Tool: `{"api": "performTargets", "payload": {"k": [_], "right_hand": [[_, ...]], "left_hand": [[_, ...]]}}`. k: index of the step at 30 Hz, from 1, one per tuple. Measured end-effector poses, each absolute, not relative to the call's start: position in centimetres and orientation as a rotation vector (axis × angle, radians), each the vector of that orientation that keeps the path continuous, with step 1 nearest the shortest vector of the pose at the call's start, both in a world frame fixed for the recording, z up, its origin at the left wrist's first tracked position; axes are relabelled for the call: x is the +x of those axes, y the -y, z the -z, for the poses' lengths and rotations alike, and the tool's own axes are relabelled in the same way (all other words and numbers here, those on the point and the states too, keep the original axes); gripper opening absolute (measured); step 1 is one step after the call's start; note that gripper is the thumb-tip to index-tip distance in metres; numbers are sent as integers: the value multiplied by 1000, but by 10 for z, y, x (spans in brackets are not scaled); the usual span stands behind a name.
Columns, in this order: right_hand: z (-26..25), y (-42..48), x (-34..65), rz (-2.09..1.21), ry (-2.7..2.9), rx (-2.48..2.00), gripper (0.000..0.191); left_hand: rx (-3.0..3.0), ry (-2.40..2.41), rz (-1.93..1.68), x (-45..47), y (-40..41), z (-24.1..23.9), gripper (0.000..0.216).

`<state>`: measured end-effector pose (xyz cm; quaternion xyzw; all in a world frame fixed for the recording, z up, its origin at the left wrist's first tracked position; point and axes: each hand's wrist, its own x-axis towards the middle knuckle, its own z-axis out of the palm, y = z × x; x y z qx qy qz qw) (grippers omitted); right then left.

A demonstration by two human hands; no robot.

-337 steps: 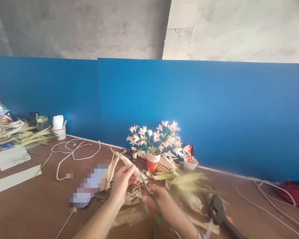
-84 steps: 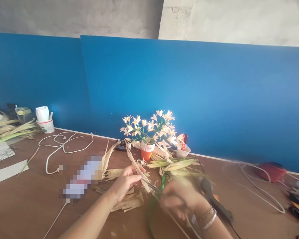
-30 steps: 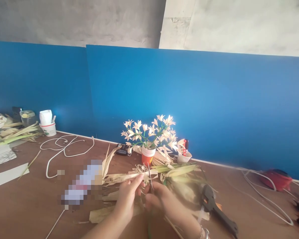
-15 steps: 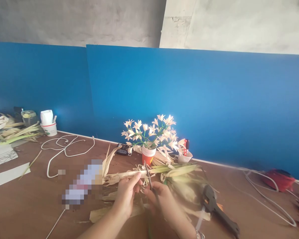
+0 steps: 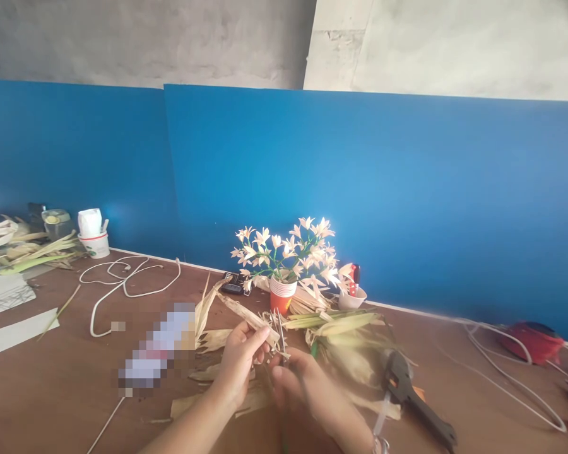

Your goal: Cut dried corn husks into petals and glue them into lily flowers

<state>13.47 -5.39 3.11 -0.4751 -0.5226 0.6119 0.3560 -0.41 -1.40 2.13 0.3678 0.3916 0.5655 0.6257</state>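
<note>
My left hand point(image 5: 243, 356) pinches a strip of dry corn husk point(image 5: 246, 313) between thumb and fingers, its far end slanting up to the left. In my right hand point(image 5: 303, 381) is a pair of scissors point(image 5: 279, 331), blades parted and pointing away from me, right beside the husk's near end. The handles are mostly covered by my fingers. Just beyond stands a red and white paper cup point(image 5: 282, 296) with cream husk flowers point(image 5: 288, 252) on green stems. More husks point(image 5: 345, 353) lie around both hands.
A black glue gun point(image 5: 414, 397) lies at the right, near a white cable point(image 5: 515, 394) and red pouch point(image 5: 534, 342). To the left are a tangled white cord point(image 5: 123, 287), a blurred-out object point(image 5: 156, 350) and white paper point(image 5: 19, 334). A blue partition point(image 5: 360, 176) backs the table.
The husk strip in my left hand has swung from nearly level to slanting up leftward. The scissor blades have spread apart beside it.
</note>
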Motion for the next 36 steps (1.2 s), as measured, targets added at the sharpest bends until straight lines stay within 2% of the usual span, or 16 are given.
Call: {"api": "performTargets", "payload": {"k": [6,36], "right_hand": [[-33,54,134,-1594,1371,-1121,47],[-25,50,135,-1472,1347,-1286,44]], "left_hand": [[868,-914,-1278,-5,14,-21,25],[765,-867,-1211,-11,10,-32,30]]}}
